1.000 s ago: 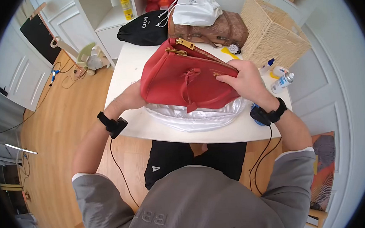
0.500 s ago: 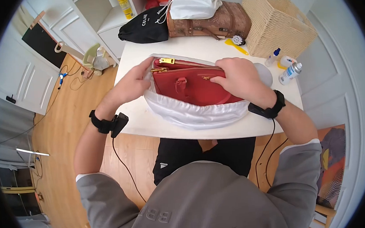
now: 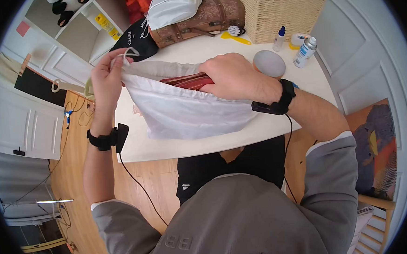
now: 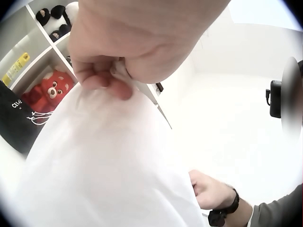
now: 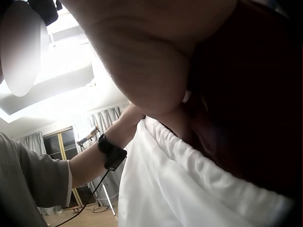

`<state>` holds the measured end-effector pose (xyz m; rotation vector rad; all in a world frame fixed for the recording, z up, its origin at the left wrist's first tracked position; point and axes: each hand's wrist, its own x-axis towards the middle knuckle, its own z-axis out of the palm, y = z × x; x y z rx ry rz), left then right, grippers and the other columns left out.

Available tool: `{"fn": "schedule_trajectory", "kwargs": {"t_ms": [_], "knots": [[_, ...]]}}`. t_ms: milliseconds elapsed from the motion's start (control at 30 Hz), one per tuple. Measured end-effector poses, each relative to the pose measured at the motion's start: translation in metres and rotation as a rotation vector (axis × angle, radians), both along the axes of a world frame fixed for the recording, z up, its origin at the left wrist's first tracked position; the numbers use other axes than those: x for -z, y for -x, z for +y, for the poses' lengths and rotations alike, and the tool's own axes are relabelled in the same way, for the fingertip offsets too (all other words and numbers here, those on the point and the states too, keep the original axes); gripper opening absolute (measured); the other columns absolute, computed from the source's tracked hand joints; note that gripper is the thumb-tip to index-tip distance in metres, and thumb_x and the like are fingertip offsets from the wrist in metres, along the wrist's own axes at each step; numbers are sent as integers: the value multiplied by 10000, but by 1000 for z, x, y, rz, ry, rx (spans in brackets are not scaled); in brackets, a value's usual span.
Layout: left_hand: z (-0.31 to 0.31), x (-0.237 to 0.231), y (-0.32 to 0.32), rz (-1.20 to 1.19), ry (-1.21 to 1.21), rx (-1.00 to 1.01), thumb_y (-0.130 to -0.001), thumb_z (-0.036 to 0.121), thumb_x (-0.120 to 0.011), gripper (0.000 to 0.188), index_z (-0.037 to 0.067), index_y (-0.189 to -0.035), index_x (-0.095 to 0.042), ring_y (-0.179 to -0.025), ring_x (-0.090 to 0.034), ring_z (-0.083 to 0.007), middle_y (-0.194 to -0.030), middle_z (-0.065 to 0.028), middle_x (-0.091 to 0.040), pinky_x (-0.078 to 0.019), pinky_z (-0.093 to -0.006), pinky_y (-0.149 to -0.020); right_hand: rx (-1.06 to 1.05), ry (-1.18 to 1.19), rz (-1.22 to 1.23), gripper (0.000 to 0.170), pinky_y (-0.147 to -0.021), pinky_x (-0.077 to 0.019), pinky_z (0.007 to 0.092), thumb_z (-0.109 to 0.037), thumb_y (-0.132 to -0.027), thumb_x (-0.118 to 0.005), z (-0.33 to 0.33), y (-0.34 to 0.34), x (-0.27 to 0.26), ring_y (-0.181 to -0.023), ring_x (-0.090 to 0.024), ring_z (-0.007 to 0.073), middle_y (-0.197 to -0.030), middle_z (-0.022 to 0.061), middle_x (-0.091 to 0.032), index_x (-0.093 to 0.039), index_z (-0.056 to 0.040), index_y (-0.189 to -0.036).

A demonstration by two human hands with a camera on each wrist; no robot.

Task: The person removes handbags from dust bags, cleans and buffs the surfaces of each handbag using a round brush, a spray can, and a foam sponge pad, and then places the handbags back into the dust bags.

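A white drawstring cloth bag [image 3: 189, 116] surrounds the red handbag [image 3: 189, 82], of which only the zipped top shows at the opening in the head view. The left hand [image 3: 106, 79] pinches the cloth bag's left corner near its cord [image 3: 131, 52], holding it raised; in the left wrist view the fingers [image 4: 102, 80] are curled on the white cloth [image 4: 104, 156]. The right hand [image 3: 233, 76] grips the red handbag's top at its right end, thumb in front. In the right wrist view the dark red handbag [image 5: 255, 104] is beside the white gathered rim [image 5: 189, 153].
Behind stand a brown patterned bag [image 3: 201, 22] with a white pouch [image 3: 175, 7] on it, a black pouch [image 3: 137, 42] and a woven basket [image 3: 280, 10]. To the right are a yellow brush [image 3: 236, 38], a grey round object [image 3: 269, 64], a spray can [image 3: 305, 52] and a small bottle [image 3: 279, 39].
The red handbag has gone down into the white cloth bag. The left hand has moved left and up, pulling the cloth corner out; the right hand has shifted left with the handbag. The head view has shifted.
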<state>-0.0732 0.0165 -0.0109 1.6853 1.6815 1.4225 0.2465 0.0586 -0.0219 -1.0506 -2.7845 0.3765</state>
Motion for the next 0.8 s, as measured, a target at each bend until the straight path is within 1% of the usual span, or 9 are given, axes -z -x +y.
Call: {"fn": "schedule_trajectory", "kwargs": {"t_ms": [33,133,200,233,333,467,567,633,800], "knots": [[-4,-10,-10,5,-68,2,-1097,112,-563,228,-14,-1208,-717,-719,-616,-25,-1013,-33,-789,-460,-208,-547,2,2,3,300,-824,-575,482,-325,-899,-764,1,0,0,-882,-735,383,-901,172,-766,-767,-67,-1052],[-9,-16,-28,2,-190,74,-1120,152,-539,256,9,-1228,-722,-835,-651,-43,-1024,-44,-782,-476,-203,-658,4,5,40,362,-836,-571,462,-360,-888,-778,8,-4,2,-914,-736,372,-944,184,-765,-759,-57,-1087],[-12,-12,-39,154,-67,163,-1122,123,-523,239,3,-1181,-722,-940,-670,-101,-1044,-57,-776,-514,-250,-819,-86,170,274,416,-845,-564,438,-375,-879,-796,19,-14,1,-947,-734,348,-1014,195,-758,-748,-36,-1116],[-17,-13,-49,341,6,221,-1095,58,-526,211,-12,-1155,-716,-998,-663,-127,-1043,-61,-771,-503,-285,-915,-59,104,462,427,-832,-594,440,-363,-881,-796,22,-22,2,-904,-761,334,-919,193,-767,-746,-23,-1135],[-27,0,-66,541,89,325,-1015,7,-572,211,-45,-1173,-701,-927,-675,-210,-999,-99,-688,-514,-313,-871,112,-4,685,428,-870,-587,437,-333,-892,-794,50,-60,-3,-967,-753,343,-976,203,-767,-732,-33,-1191],[-31,-14,-89,587,88,276,-965,146,-716,262,-44,-1145,-711,-908,-660,-289,-984,-127,-642,-520,-351,-848,341,9,292,395,-857,-565,413,-300,-888,-805,78,-103,60,-969,-725,331,-1065,173,-756,-735,-17,-1154],[-23,-21,-96,830,116,313,-818,271,-873,441,-30,-1107,-731,-895,-639,-326,-990,-145,-647,-526,-389,-835,229,34,126,341,-854,-572,423,-238,-890,-775,72,-107,98,-945,-727,344,-1019,170,-759,-737,-27,-1156],[-12,-8,-97,946,-110,455,-697,319,-942,501,-15,-1004,-729,-855,-616,-350,-939,-150,-653,-523,-433,-798,118,193,93,278,-855,-579,445,-189,-875,-748,69,-100,106,-951,-730,384,-986,190,-763,-748,-46,-1114],[-4,7,-98,978,-42,453,-704,311,-933,442,0,-827,-644,-855,-618,-367,-813,-146,-644,-516,-467,-753,68,129,32,208,-906,-583,486,-162,-854,-721,81,-86,124,-1004,-731,427,-1035,268,-750,-787,-63,-1025]]}}
